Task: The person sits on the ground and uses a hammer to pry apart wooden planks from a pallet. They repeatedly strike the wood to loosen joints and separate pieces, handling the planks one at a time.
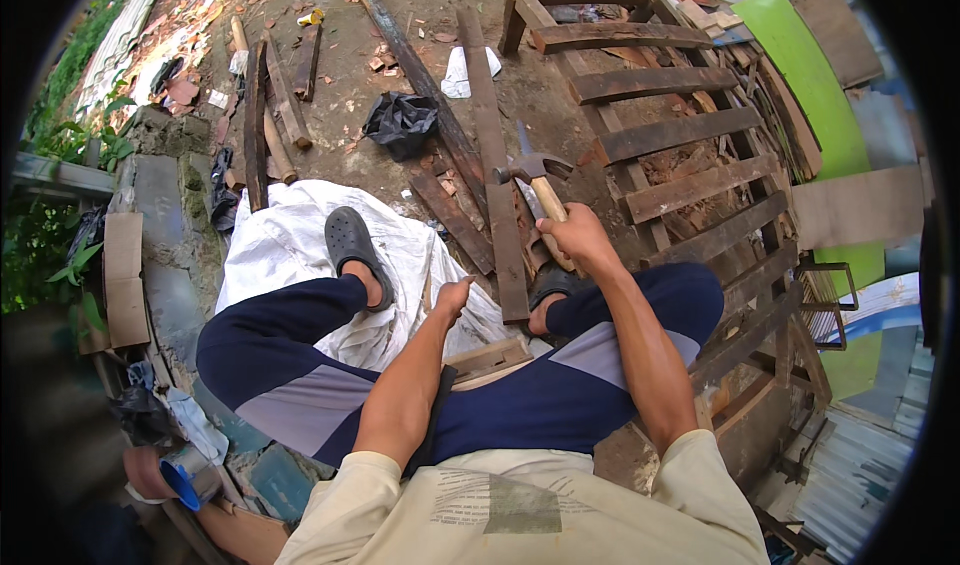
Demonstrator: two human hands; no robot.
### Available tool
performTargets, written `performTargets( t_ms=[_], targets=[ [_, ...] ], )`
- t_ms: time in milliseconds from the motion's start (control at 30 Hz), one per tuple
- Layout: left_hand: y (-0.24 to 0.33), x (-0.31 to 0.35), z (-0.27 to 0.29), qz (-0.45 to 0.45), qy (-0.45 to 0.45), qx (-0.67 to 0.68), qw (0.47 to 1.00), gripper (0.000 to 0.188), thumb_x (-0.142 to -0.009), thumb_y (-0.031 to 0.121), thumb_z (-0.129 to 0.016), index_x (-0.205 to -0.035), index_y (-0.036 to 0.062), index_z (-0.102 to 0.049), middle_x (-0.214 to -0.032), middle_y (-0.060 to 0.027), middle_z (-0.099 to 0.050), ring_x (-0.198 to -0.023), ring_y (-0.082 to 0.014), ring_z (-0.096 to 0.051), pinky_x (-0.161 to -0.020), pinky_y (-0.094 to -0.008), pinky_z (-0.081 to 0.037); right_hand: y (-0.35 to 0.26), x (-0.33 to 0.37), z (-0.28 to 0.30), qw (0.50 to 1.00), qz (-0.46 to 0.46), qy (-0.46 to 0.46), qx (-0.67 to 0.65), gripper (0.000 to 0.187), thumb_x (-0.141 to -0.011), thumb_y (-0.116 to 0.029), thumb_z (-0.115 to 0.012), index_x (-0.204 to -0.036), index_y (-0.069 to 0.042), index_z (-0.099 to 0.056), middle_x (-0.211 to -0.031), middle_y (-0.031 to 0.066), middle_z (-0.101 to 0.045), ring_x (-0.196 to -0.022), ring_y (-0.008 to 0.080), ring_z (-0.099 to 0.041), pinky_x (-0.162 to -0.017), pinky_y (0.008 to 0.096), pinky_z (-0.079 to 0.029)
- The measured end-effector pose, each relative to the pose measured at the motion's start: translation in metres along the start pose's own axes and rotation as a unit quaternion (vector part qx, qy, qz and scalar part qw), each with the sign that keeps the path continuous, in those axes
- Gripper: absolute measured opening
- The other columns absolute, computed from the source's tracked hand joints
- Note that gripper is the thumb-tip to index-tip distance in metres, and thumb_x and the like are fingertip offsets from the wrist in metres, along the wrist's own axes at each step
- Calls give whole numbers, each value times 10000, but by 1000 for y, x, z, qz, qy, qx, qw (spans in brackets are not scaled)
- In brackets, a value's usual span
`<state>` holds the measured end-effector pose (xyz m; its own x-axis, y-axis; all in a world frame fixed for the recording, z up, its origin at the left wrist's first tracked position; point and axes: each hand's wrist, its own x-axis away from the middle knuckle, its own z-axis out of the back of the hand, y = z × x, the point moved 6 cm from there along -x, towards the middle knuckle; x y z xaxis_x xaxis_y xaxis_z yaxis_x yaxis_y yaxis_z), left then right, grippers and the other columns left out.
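Above the white sheet [275, 240], the left hand [454, 299] is hovering with fingers curled, any contents hidden, while near the long plank [484, 115] the right hand [580, 235] is holding a hammer [546, 195] in a closed grip, seemingly readying a blow calling for careful aim.

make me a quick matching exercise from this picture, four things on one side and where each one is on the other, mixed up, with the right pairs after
Things
1. hammer
2. white sheet
3. slatted wooden frame
4. green panel

Places
A. spread beneath the left shoe
B. close to the picture's right edge
C. gripped by its handle in the right hand
D. on the ground, just right of what the person holds

Right pairs: 1-C, 2-A, 3-D, 4-B
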<state>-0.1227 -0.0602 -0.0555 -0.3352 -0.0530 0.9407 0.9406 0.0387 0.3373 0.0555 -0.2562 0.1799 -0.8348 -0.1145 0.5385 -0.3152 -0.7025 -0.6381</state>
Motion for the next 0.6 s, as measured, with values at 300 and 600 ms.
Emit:
performTargets(
  t_ms=[300, 600],
  targets=[
    [-46, -65, -105, -96, -90, -81, 988, 876, -845, 572, -705, -1421, -50, -483, -1375, -206, -575, -1259, -297, -564, -1068, -388, -421, 24, 10, 5, 998, -49, 7, -39, 375, -864, -301, -716, -879, 67, -647, -592, 70, -582, -459, 167, -556, -438, 347, -425],
    [-58, -48, -73, -90, -7, -24, 996, 994, -807, 679, -686, -1344, -135, -493, -1301, -246, -611, -1217, -323, -597, -1037, -391, -445, 43, -3, 5, 994, -77, 18, 70, 410, -873, -312, -717, -1010, 68, -646, -667, 107, -624, -522, 179, -603, -478, 339, -471]
  ],
)
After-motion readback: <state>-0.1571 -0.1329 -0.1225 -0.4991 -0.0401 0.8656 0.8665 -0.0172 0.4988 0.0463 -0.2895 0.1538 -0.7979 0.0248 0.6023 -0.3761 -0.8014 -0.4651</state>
